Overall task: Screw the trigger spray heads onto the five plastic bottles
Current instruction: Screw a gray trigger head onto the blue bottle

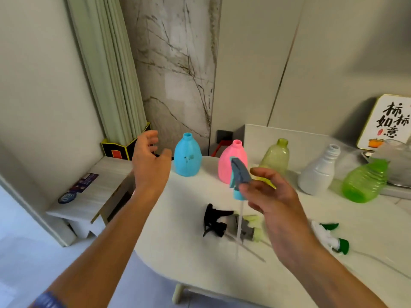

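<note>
Head view: right hand (270,196) pinches a blue spray head (239,176) above the table (189,252), tube hanging, blurred. Left hand (149,161) spread, empty, near the blue bottle (187,158). Yellowish spray head (255,227) half hidden behind the right hand.

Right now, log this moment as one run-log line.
left hand: open, reaching toward blue bottle | right hand: holds blue trigger spray head | bottles capped: none

Home interior: curtain (109,70), marble wall panel (175,63), framed calligraphy picture (388,123).
</note>
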The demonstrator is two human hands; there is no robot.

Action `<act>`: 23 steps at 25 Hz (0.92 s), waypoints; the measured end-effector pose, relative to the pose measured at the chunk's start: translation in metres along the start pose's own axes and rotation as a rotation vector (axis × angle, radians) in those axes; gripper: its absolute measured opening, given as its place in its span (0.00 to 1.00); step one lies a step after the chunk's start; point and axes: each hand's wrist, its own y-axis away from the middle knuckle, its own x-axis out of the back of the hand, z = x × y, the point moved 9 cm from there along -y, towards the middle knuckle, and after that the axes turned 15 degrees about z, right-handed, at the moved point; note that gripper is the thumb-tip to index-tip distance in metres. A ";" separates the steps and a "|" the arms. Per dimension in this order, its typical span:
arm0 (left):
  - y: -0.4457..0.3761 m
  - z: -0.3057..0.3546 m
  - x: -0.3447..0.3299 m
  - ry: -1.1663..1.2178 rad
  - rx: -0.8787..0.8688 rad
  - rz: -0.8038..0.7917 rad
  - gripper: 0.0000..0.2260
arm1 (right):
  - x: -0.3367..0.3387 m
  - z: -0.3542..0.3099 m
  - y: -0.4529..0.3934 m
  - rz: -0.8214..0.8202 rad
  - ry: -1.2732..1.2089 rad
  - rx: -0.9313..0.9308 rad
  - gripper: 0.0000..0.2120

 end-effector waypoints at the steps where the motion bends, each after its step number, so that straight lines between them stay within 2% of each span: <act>1: 0.000 -0.015 -0.023 -0.084 0.001 -0.054 0.25 | 0.022 -0.004 -0.001 0.010 -0.102 -0.044 0.17; 3: 0.003 -0.040 -0.067 -0.235 0.004 -0.163 0.39 | 0.058 0.006 -0.002 0.049 -0.292 -0.173 0.17; 5: 0.003 -0.062 -0.099 -0.329 0.034 -0.217 0.50 | 0.087 0.030 -0.011 0.104 -0.372 -0.281 0.15; 7: 0.000 -0.079 -0.118 -0.343 0.061 -0.222 0.50 | 0.103 0.045 -0.018 0.128 -0.381 -0.347 0.18; 10: -0.003 -0.094 -0.126 -0.258 0.114 -0.205 0.44 | 0.110 0.051 -0.025 0.134 -0.423 -0.407 0.26; 13: -0.001 -0.066 -0.117 -0.285 -0.020 -0.208 0.43 | 0.113 0.049 -0.028 0.136 -0.444 -0.423 0.25; 17: 0.032 0.014 -0.072 -0.282 -0.299 -0.289 0.44 | 0.117 0.030 -0.029 0.140 -0.423 -0.313 0.19; 19: 0.069 0.036 -0.037 -0.319 -0.379 -0.355 0.44 | 0.121 0.010 -0.030 0.185 -0.427 -0.207 0.16; 21: 0.107 0.052 -0.002 -0.381 -0.461 -0.384 0.43 | 0.130 -0.013 -0.028 0.237 -0.420 -0.068 0.18; 23: 0.134 0.066 0.018 -0.440 -0.573 -0.379 0.43 | 0.131 -0.032 -0.025 0.246 -0.412 0.041 0.25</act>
